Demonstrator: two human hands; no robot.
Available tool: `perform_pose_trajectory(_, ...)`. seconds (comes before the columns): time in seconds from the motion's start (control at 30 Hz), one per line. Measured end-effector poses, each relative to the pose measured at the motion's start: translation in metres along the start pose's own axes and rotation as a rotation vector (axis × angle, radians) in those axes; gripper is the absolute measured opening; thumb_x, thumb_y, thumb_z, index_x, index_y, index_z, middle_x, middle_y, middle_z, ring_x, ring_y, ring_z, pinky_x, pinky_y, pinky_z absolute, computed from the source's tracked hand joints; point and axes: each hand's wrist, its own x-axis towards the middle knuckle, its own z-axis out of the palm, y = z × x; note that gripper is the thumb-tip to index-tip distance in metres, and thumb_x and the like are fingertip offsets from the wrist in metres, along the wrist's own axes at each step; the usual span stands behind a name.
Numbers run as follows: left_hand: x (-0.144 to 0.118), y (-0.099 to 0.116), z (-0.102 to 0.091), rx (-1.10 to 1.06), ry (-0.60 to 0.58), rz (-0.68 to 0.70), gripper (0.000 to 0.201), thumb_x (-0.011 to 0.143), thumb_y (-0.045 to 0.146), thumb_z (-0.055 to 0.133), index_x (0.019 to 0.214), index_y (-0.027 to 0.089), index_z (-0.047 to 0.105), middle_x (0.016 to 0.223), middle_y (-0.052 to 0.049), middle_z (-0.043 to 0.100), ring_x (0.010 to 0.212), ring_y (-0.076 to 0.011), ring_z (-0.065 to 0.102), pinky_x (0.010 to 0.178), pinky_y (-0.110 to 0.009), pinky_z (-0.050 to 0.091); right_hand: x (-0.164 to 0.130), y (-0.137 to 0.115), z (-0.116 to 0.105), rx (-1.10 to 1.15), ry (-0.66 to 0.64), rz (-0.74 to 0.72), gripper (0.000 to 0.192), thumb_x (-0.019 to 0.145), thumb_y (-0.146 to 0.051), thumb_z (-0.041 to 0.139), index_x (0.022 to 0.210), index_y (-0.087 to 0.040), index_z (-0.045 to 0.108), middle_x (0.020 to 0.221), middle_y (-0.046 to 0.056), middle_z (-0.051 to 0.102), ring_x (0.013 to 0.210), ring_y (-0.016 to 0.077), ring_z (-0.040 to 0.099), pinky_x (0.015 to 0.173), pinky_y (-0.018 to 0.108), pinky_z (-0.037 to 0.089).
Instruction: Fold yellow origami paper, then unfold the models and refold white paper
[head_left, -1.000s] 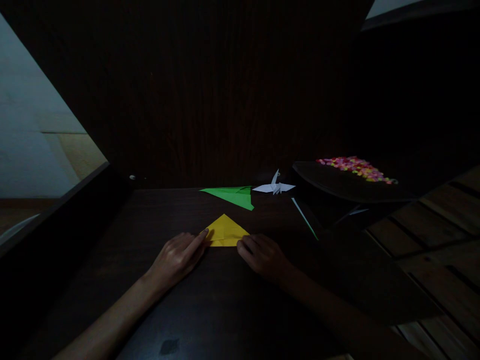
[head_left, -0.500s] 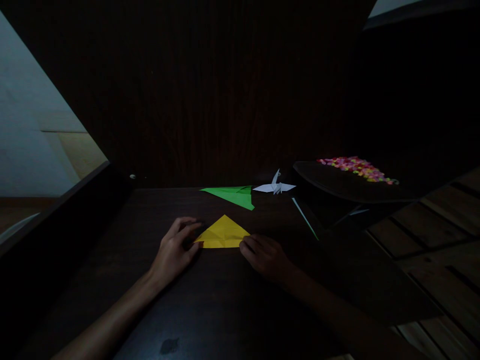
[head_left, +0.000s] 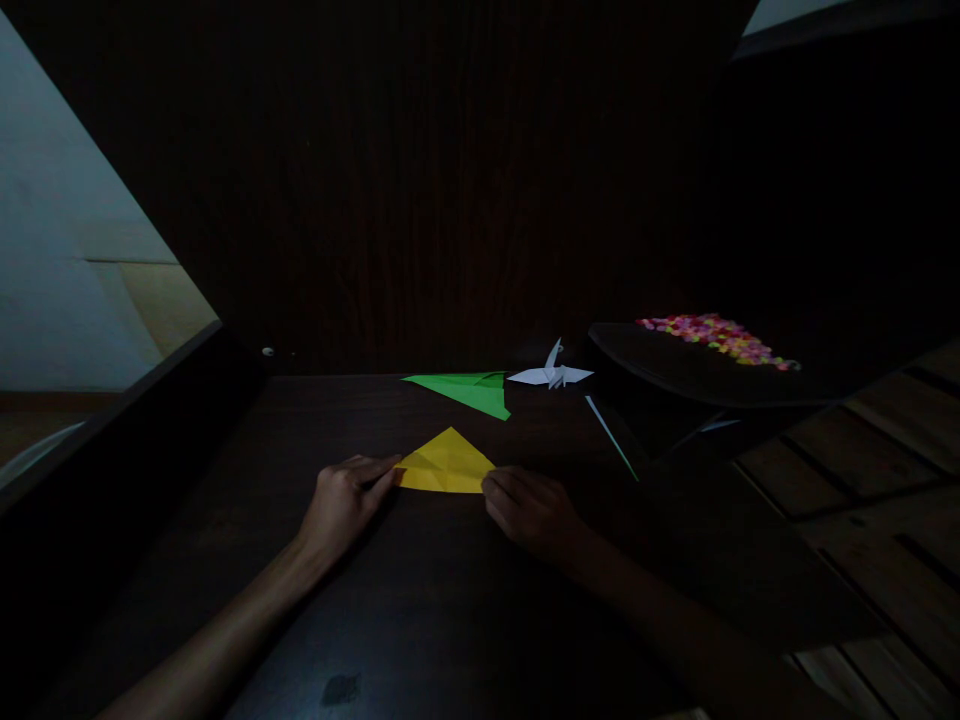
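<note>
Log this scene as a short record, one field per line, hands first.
Left hand: holds yellow paper by its left corner
Right hand: holds its right corner
Behind yellow paper: folded green paper, with a white paper bird to its right
Farther right: thin strip; small colourful pieces on a dark curved surface
Light: dim

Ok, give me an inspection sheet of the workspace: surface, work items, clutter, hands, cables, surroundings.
Surface: dark tabletop, one darker patch near the person.
Work items: yellow paper, folded, its peak pointing away from the person.
Clutter: green folded paper and white paper bird beyond it; thin strip to its right.
Hands: left hand and right hand hold its two side ends.
Cables: nothing seen.
Surroundings: dim light; dark panel behind; small colourful pieces at right; pale wall at left.
</note>
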Motion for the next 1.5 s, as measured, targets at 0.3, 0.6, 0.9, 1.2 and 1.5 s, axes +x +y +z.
perform_pose_trajectory(0.3,0.001,-0.006,0.0,0.057,0.056,0.023,0.032,0.088,0.034,0.051,0.099,0.018,0.077,0.089,-0.008,0.078,0.075,-0.0247,0.073,0.07,-0.037,0.059,-0.003,0.006,0.008,0.188,0.034,0.267,0.018,0.089,-0.008,0.051,0.102,-0.017,0.06,0.092,0.008,0.071,0.084,0.0191,0.068,0.075,0.031,0.057)
perform_pose_trajectory(0.6,-0.001,-0.004,-0.001,0.06,0.067,0.007,0.03,0.088,0.033,0.052,0.098,0.021,0.077,0.088,-0.006,0.078,0.076,-0.0234,0.073,0.073,-0.036,0.059,-0.004,0.01,0.013,0.228,0.044,0.408,0.015,0.085,-0.011,0.057,0.095,-0.017,0.066,0.084,0.007,0.073,0.073,0.019,0.066,0.066,0.031,0.056)
perform_pose_trajectory(0.9,0.001,0.002,0.001,0.065,0.056,-0.052,0.029,0.086,0.034,0.053,0.091,0.018,0.077,0.087,-0.006,0.078,0.075,-0.0221,0.073,0.072,-0.033,0.059,-0.004,0.011,0.011,0.188,0.091,0.303,0.018,0.09,-0.009,0.053,0.096,-0.015,0.069,0.079,0.007,0.072,0.071,0.0178,0.064,0.068,0.031,0.056)
perform_pose_trajectory(1.2,0.0,0.007,0.002,0.01,0.034,-0.092,0.03,0.084,0.037,0.056,0.094,0.018,0.077,0.09,-0.005,0.078,0.074,-0.0212,0.074,0.069,-0.03,0.059,-0.001,0.008,-0.002,0.051,0.107,0.147,0.017,0.089,-0.006,0.056,0.1,-0.009,0.069,0.092,0.011,0.074,0.084,0.02,0.069,0.08,0.033,0.059)
perform_pose_trajectory(1.5,-0.001,0.012,0.004,-0.076,-0.006,-0.208,0.029,0.081,0.04,0.063,0.098,0.02,0.076,0.083,-0.002,0.078,0.068,-0.0196,0.072,0.061,-0.027,0.057,0.001,0.004,-0.01,0.015,0.176,0.08,0.02,0.088,-0.006,0.058,0.104,-0.011,0.069,0.096,0.011,0.075,0.09,0.0202,0.072,0.084,0.031,0.061)
